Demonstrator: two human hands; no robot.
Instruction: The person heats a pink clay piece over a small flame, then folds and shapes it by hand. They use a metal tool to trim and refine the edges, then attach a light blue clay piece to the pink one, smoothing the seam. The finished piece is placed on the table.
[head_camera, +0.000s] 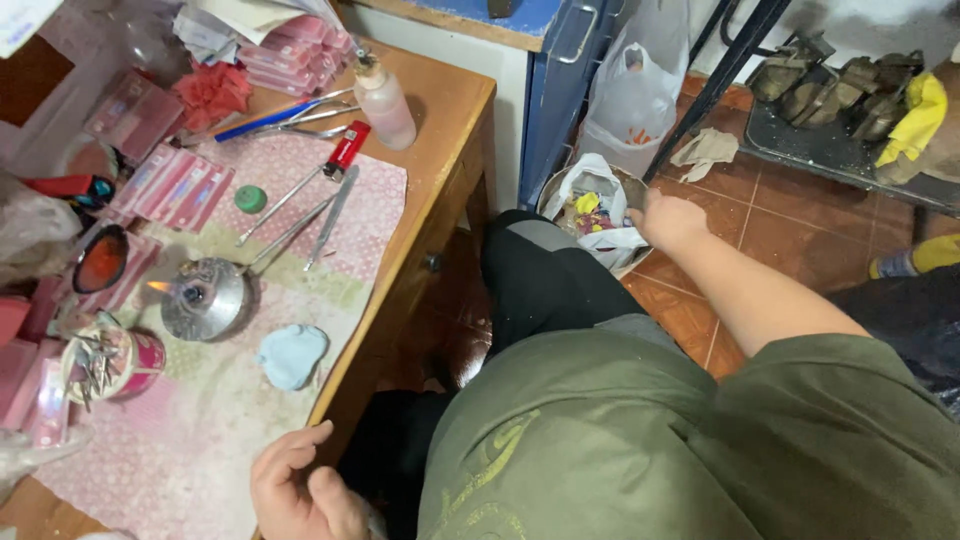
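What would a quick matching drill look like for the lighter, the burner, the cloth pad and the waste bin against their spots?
1 red lighter
2 metal burner
3 blue cloth pad
4 lined waste bin

A on the floor, at the right hand
B table's near part, closest to the left hand
C flame lit, mat's left side
D beside the pink bottle

Pairs: 1-D, 2-C, 3-B, 4-A

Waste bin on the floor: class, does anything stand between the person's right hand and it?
Nothing visible does. The right hand is already at the rim of the waste bin, above its white liner bag.
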